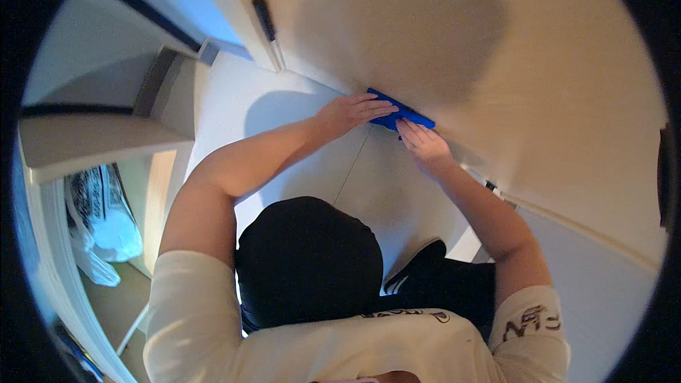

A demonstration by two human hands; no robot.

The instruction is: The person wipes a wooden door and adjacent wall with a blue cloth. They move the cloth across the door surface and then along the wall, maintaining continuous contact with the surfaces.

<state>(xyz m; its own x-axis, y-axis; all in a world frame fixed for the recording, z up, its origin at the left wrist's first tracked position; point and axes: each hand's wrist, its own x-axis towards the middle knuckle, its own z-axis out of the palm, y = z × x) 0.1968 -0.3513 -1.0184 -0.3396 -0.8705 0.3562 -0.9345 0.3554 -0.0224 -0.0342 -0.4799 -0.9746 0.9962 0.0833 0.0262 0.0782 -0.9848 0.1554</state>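
A folded blue cloth [404, 113] lies against the low part of a pale door or panel [532, 90], near the floor. The fingers of my left hand [362, 109] rest flat on its left part. My right hand [424, 143] presses on its right part, fingers stretched out and close together. Both hands are near each other, with the cloth beneath their fingers. Whatever is under the cloth is hidden.
Light floor tiles [298, 154] with a thin joint spread below the hands. To the left stands an open cabinet [111, 141] with a plastic bag [109, 223] inside. A dark handle [264, 18] is on the panel's upper left edge. My bent knee [308, 260] is close below.
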